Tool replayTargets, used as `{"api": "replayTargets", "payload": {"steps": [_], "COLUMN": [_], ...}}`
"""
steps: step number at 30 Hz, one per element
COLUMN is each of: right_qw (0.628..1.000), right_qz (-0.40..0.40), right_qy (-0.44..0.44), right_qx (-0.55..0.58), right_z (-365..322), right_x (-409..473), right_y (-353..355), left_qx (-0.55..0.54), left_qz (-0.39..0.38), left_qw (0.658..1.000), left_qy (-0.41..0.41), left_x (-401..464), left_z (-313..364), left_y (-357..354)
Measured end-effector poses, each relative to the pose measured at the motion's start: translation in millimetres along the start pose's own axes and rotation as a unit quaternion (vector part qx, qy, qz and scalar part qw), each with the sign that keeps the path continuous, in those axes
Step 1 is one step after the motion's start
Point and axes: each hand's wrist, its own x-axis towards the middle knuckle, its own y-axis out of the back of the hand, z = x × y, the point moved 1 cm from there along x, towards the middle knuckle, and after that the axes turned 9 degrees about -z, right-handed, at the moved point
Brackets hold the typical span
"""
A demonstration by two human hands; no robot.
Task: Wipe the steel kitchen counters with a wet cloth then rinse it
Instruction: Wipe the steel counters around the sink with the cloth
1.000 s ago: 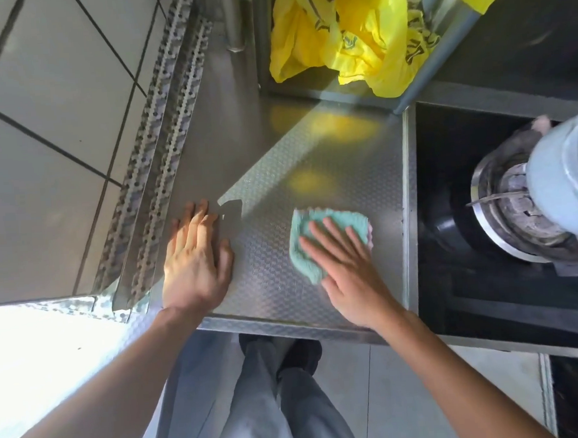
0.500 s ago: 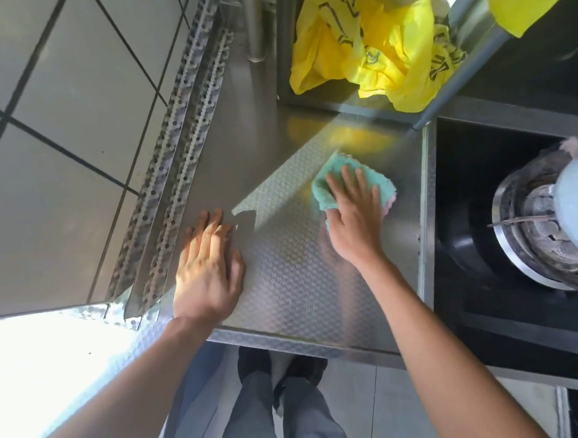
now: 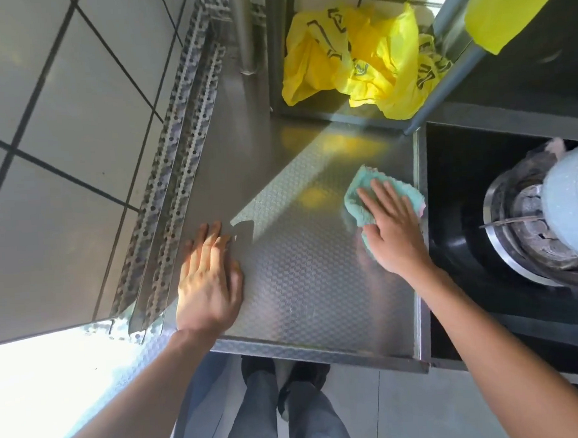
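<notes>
- The crumpled teal cloth [image 3: 363, 194] is pressed flat under the open right hand [image 3: 393, 228] on the embossed steel counter [image 3: 304, 285].
- The left hand [image 3: 209, 283] is spread flat, holding nothing, well left of the cloth.
- Beyond the right hand's fingers, black lettering on the crumpled yellow plastic bag [image 3: 366, 60] cannot be read.

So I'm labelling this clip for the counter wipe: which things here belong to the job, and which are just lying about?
Part of the job:
- teal cloth, flat under the right hand
- steel counter
- left hand, flat on the counter

Lying about:
- yellow plastic bag at the back
- burner ring on the right
- grey pot over it
</notes>
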Motion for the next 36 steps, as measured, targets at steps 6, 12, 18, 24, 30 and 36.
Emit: {"api": "replayTargets", "payload": {"steps": [6, 12, 18, 24, 30, 36], "right_qw": [0.996, 0.975, 0.997, 0.991, 0.994, 0.957], "right_qz": [0.069, -0.018, 0.006, 0.069, 0.029, 0.001], "right_qy": [-0.052, 0.217, 0.066, -0.115, 0.104, 0.291], "right_qx": [0.036, -0.049, -0.045, 0.014, -0.026, -0.002], "right_z": [-106.8, -126.6, 4.0, -28.0, -186.4, -190.7], "right_x": [76.5, -15.9, -15.0, 87.3, 131.0, 106.6], "right_y": [-12.8, -61.9, -6.2, 12.8, -24.5, -40.5], "left_qx": [0.004, 0.023, 0.021, 0.021, 0.027, 0.019], "left_qz": [0.021, 0.016, 0.018, 0.024, 0.034, 0.017], "left_qw": [1.000, 1.000, 1.000, 0.999, 0.999, 1.000], "left_qy": [-0.001, -0.006, -0.009, -0.010, -0.006, 0.013], "left_x": [0.3, 1.4, 1.9, 3.0, 3.6, 2.5], "left_z": [-0.5, -4.5, -6.2, -7.8, -8.5, -9.1], "left_y": [-2.9, -7.1, -8.4, -12.4, -13.5, -13.1]}}
